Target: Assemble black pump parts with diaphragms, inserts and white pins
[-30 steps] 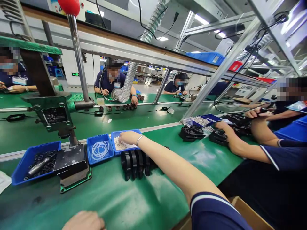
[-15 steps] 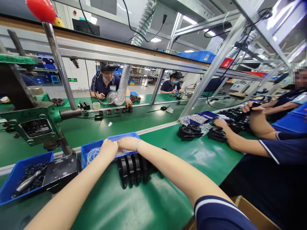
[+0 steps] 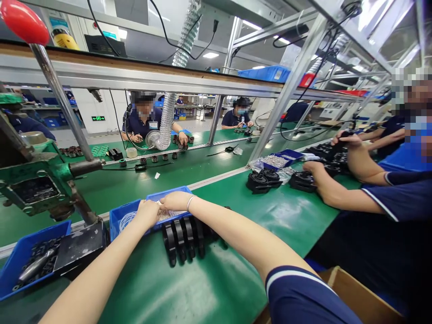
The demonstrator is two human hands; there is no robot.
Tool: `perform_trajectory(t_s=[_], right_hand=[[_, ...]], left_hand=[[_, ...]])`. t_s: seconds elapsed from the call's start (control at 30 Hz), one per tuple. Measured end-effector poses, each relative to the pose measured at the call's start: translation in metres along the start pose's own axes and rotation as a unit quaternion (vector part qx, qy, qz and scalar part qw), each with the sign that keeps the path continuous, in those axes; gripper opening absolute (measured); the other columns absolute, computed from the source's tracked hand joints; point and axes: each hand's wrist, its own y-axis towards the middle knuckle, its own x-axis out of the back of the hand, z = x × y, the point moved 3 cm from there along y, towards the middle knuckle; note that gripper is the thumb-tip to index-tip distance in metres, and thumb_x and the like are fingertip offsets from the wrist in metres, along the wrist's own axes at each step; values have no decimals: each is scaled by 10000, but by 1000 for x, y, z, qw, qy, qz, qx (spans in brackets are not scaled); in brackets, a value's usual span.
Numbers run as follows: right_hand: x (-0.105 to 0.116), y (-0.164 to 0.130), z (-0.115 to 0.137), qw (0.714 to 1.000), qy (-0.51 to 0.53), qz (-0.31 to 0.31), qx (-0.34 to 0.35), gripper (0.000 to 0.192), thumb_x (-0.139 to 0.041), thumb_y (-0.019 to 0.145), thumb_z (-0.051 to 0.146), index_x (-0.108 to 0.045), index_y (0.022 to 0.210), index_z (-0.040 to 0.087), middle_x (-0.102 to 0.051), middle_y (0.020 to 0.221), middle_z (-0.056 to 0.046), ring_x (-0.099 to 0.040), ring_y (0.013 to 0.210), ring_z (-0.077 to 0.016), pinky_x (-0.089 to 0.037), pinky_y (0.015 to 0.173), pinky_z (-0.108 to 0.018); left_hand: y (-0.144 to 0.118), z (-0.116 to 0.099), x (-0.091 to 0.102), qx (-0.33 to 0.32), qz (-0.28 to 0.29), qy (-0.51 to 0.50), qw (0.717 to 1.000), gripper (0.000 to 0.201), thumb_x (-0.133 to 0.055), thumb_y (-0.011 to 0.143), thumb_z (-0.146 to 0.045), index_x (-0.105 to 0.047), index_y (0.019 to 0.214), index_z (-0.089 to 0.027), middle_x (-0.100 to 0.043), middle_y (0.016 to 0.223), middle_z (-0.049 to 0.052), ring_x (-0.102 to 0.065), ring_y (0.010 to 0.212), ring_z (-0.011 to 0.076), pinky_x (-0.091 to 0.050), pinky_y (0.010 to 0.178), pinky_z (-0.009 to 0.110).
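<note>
My right hand point(image 3: 174, 200) rests over the right blue tray point(image 3: 168, 194), which holds small pale parts, fingers curled down into it. My left hand point(image 3: 147, 213) sits beside it at the divide between that tray and the left blue tray point(image 3: 119, 216) with white rings. Whether either hand grips a part is hidden. A row of black round housings point(image 3: 184, 236) stands on edge just in front of the trays, below my wrists.
A green hand press point(image 3: 40, 173) with a red-knobbed lever point(image 3: 23, 22) stands at left, above a blue bin of black parts point(image 3: 20, 263). A co-worker's arms point(image 3: 337, 191) handle black housings point(image 3: 263, 180) at right. Other workers sit across the green belt. A cardboard box point(image 3: 357, 297) is near right.
My left hand came up from the near edge to join my right hand at the blue trays. The view has shifted slightly left and down; my right hand stays over its tray.
</note>
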Motion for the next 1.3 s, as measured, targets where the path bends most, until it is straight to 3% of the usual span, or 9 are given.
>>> perform_trajectory(t_s=[0.27,0.33,0.43,0.53,0.63,0.77,0.83,1.0,1.3], right_hand=[[0,4,-3,992,113,-56,-15,115,-592,899,98,-687,883,161,-711,983,-81,-667,842,-219,-476,768,-325],[2,4,-6,981,167,-95,-25,77,-633,867,97,-661,830,159,-713,954,-73,-669,822,-211,-485,768,-321],[9,0,-8,948,258,-179,-55,78,-653,841,83,-619,854,152,-716,920,-77,-684,814,-203,-515,769,-322],[21,-10,0,892,356,-268,-80,77,-512,943,133,-560,1002,149,-716,885,-78,-708,778,-171,-564,715,-305],[37,-28,25,822,458,-331,-68,170,-391,1022,252,-501,1109,157,-714,915,-79,-728,771,-149,-601,675,-289],[55,-54,69,581,717,-380,-67,238,-678,901,343,-592,1037,166,-722,839,-40,-712,674,-140,-610,655,-279],[60,-62,92,496,782,-369,-79,252,-766,833,332,-619,961,171,-729,812,-32,-705,652,-135,-600,642,-261],[62,-65,142,436,837,-322,-77,285,-774,828,366,-572,955,209,-735,834,-31,-726,651,-170,-589,587,-272],[32,-45,201,416,857,-275,-131,279,-808,795,374,-612,862,188,-727,776,-42,-713,719,-175,-596,676,-304]], left_hand=[[-62,0,38,13,-111,-144,983,133,-484,880,-165,-604,824,-177,-699,955,96,-647,926,227,-465,838,324],[-97,3,35,3,-130,-296,946,173,-538,897,-293,-588,764,-195,-699,916,69,-646,873,210,-481,819,319],[-150,6,11,46,-67,-525,847,291,-700,810,-455,-590,749,-192,-707,858,64,-673,844,219,-505,785,324],[-194,7,-17,137,-12,-666,734,434,-801,711,-542,-652,899,-180,-713,811,55,-693,814,219,-500,701,289],[-220,9,-29,190,11,-708,680,447,-807,717,-553,-691,884,-156,-724,790,63,-672,758,178,-480,666,255],[-234,17,-28,210,23,-761,614,363,-837,735,-449,-703,900,-154,-726,841,53,-665,785,144,-493,710,226],[-236,20,-30,218,17,-789,574,365,-868,707,-413,-704,909,-156,-716,840,41,-670,810,139,-508,739,223],[-238,22,-41,212,2,-839,501,359,-879,702,-395,-684,874,-147,-675,795,19,-656,741,108,-517,690,201],[-245,28,-49,202,-5,-879,432,352,-892,697,-331,-687,911,-139,-646,804,8,-640,715,93,-532,686,206]])
